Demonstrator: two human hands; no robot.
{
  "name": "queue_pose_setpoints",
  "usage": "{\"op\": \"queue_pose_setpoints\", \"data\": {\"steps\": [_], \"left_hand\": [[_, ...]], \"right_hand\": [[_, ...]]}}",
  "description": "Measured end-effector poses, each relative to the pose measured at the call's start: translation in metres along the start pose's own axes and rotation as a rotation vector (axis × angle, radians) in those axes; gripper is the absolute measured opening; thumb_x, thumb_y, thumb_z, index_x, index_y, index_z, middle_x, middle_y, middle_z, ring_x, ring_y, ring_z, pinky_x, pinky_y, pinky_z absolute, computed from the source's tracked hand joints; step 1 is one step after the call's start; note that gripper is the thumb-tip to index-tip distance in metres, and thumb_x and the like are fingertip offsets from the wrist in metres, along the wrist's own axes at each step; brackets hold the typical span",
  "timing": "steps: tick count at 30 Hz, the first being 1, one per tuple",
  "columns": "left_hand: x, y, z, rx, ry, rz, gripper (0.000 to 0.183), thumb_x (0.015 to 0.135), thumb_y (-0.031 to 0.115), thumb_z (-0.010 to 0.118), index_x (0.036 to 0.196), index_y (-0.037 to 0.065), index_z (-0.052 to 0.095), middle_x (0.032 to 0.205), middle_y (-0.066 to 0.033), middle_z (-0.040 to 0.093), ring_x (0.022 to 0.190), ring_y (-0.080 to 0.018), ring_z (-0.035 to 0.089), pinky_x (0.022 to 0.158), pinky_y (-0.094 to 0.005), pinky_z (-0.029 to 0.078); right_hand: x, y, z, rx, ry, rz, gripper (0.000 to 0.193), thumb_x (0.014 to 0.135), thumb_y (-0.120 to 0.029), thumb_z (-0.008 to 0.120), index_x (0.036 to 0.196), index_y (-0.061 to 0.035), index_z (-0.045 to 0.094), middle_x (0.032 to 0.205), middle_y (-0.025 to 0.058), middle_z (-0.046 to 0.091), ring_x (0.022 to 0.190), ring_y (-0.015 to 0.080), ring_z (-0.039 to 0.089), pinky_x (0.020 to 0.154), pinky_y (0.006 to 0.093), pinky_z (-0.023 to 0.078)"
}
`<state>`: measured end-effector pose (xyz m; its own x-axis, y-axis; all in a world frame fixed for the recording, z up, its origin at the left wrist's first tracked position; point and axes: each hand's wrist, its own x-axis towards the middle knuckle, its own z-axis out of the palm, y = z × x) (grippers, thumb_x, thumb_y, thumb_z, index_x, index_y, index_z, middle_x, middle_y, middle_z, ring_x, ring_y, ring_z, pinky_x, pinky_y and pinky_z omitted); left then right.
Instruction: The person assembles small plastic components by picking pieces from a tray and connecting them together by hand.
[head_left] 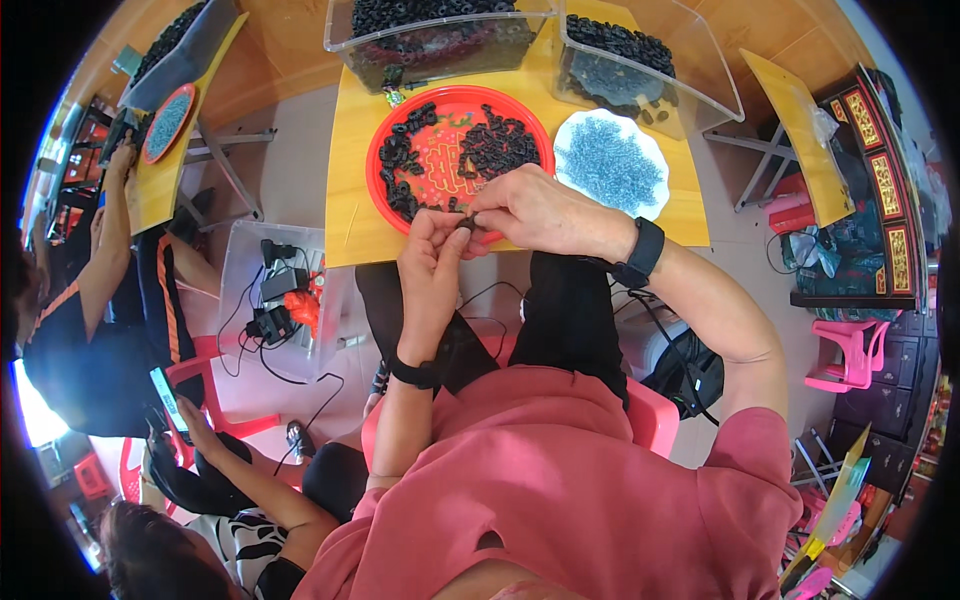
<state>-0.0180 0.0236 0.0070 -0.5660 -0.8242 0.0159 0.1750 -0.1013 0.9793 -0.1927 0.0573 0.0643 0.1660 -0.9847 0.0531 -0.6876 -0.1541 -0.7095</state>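
Yellow table (pixel 348 222), two hands (pixel 532 212), one dark piece (pixel 466 223), one tray (pixel 458 92)

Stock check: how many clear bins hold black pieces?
3: first bin behind the red tray, second bin behind the white plate, third bin at the left-hand table. More may be hidden.

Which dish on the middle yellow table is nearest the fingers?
The round red tray of black pieces; the white scalloped plate lies farther right.

A yellow table (pixel 348 190) stands in the upper middle of the frame. On it sit a round red tray (pixel 374 175) left of centre, a wavy-edged white plate (pixel 661 165) to its right, and above them a wide clear tub (pixel 455 70) and, toward upper right, another plastic box (pixel 695 92).
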Motion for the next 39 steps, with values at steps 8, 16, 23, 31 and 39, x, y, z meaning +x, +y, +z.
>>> {"op": "queue_pose_setpoints", "data": {"steps": [8, 16, 23, 31, 39], "left_hand": [[-0.003, -0.003, 0.005, 0.106, 0.050, 0.059, 0.006, 0.093, -0.002, 0.051, 0.098, -0.003, 0.053, 0.082, -0.0081, 0.064, 0.073, -0.0132, 0.065, 0.066, -0.0244, 0.051], [-0.006, -0.001, 0.013, 0.320, 0.077, -0.054, 0.005, 0.092, -0.002, 0.051, 0.098, -0.003, 0.052, 0.079, -0.0071, 0.064, 0.071, -0.0123, 0.064, 0.067, -0.0234, 0.051], [-0.003, -0.013, 0.007, 0.006, 0.120, 0.018, 0.007, 0.094, 0.000, 0.051, 0.100, -0.001, 0.053, 0.088, -0.0068, 0.064, 0.077, -0.0106, 0.063, 0.070, -0.0218, 0.048], [-0.004, 0.003, 0.008, 0.018, 0.119, 0.082, 0.007, 0.093, -0.002, 0.051, 0.100, -0.001, 0.051, 0.088, -0.0084, 0.064, 0.078, -0.0120, 0.064, 0.071, -0.0225, 0.050], [-0.005, 0.008, 0.008, 0.095, 0.096, 0.083, 0.009, 0.092, -0.002, 0.052, 0.101, -0.002, 0.053, 0.085, -0.0090, 0.065, 0.075, -0.0126, 0.065, 0.068, -0.0237, 0.050]], "right_hand": [[-0.005, -0.009, -0.003, 0.087, -0.032, 0.083, 0.018, 0.080, -0.013, 0.054, 0.075, 0.0017, 0.063, 0.068, 0.0228, 0.058, 0.069, 0.0404, 0.060, 0.062, 0.0435, 0.048], [-0.013, 0.004, 0.019, -0.045, 0.044, 0.035, 0.015, 0.083, -0.012, 0.055, 0.081, 0.0004, 0.064, 0.069, 0.0198, 0.060, 0.065, 0.0369, 0.061, 0.057, 0.0411, 0.048], [-0.012, -0.015, 0.020, -0.106, 0.092, 0.118, 0.013, 0.086, -0.010, 0.054, 0.090, -0.0002, 0.062, 0.077, 0.0219, 0.061, 0.076, 0.0406, 0.061, 0.063, 0.0451, 0.049], [-0.004, -0.013, 0.001, -0.095, -0.021, 0.041, 0.012, 0.082, -0.008, 0.056, 0.084, 0.0027, 0.061, 0.073, 0.0222, 0.061, 0.072, 0.0388, 0.062, 0.063, 0.0442, 0.049], [-0.007, -0.019, -0.003, 0.084, -0.014, 0.175, 0.015, 0.083, -0.010, 0.054, 0.079, 0.0026, 0.062, 0.076, 0.0248, 0.060, 0.079, 0.0426, 0.060, 0.069, 0.0498, 0.047]]}}
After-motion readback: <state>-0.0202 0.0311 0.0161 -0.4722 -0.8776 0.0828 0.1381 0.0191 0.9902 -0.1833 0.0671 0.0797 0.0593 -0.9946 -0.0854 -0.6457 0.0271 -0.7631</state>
